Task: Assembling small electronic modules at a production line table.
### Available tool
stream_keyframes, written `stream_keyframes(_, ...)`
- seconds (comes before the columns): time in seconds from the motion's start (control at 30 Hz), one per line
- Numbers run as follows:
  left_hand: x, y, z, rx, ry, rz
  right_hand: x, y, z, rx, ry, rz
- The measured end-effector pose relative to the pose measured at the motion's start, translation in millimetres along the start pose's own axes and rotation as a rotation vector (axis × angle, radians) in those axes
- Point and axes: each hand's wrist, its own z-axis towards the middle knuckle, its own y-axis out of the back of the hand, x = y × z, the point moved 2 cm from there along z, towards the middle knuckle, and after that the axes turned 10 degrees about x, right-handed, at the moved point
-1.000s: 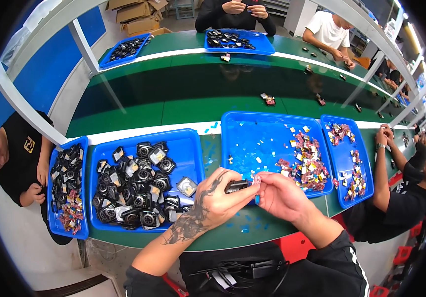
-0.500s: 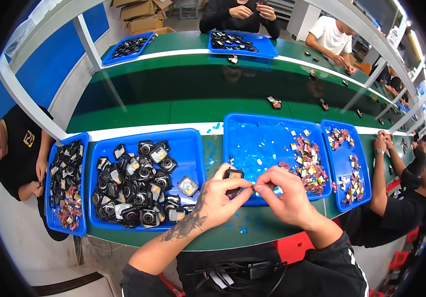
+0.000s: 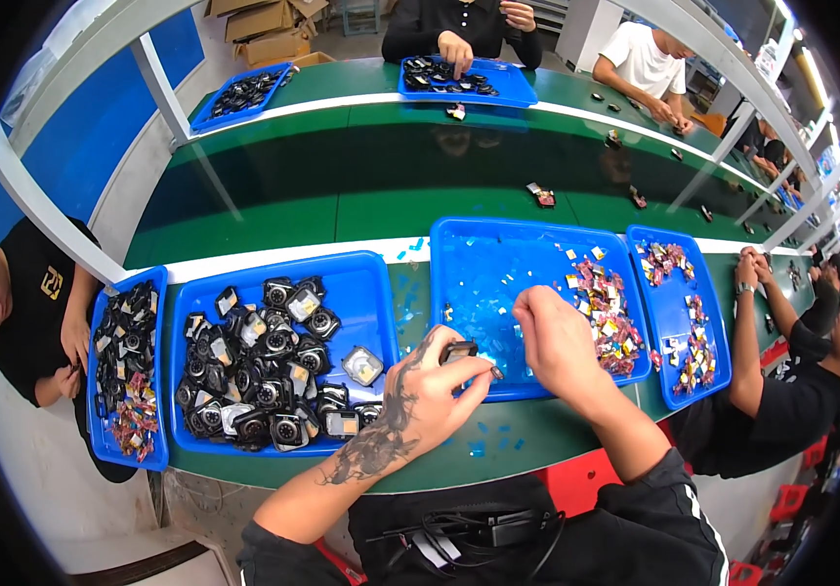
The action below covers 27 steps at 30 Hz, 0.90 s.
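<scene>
My left hand [image 3: 428,393] is closed around a small black watch case [image 3: 458,351], over the near rim of a blue tray [image 3: 527,230]. A tiny dark piece shows at its thumb and fingertips. My right hand [image 3: 563,344] hovers above the same tray, apart from the left, with thumb and fingers pinched together. Whatever it may hold is hidden. On that tray's right side lies a heap of small red, white and yellow electronic parts [image 3: 604,313], with blue film scraps across the rest. Left of it, another blue tray [image 3: 373,293] carries many black watch cases [image 3: 269,376].
A narrow tray [image 3: 723,376] of electronic parts stands at right, another [image 3: 156,342] with mixed cases and parts at far left. Loose parts [image 3: 541,195] lie on the green conveyor [image 3: 381,210]. Co-workers sit at left, right and across; a white metal frame [image 3: 59,210] rises at left.
My right hand has moved up and away from my left, which keeps the watch case. Across the conveyor, a co-worker's hand has gone down into their tray.
</scene>
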Motion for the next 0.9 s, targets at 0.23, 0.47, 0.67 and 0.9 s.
stream_keyframes(0.23, 16.9, -5.6, 1.7, 0.078, 0.303, -0.494, 21.3, 14.9, -17.4, 0.075, 0.109, 0.589)
stream_keyframes(0.47, 18.3, 0.8, -3.5, 0.116, 0.5, -0.868, 28.1, 8.7, -14.3, -0.117, 0.185, 0.574)
stream_keyframes(0.67, 14.7, -2.9, 6.6, 0.033, 0.2, -1.129, 33.8, 3.5, -17.5, 0.051, -0.002, 0.897)
stream_keyframes(0.9, 18.0, -4.0, 0.3, 0.133, 0.223, -1.056, 50.3, 5.2, -3.6, -0.035, 0.039, 0.591)
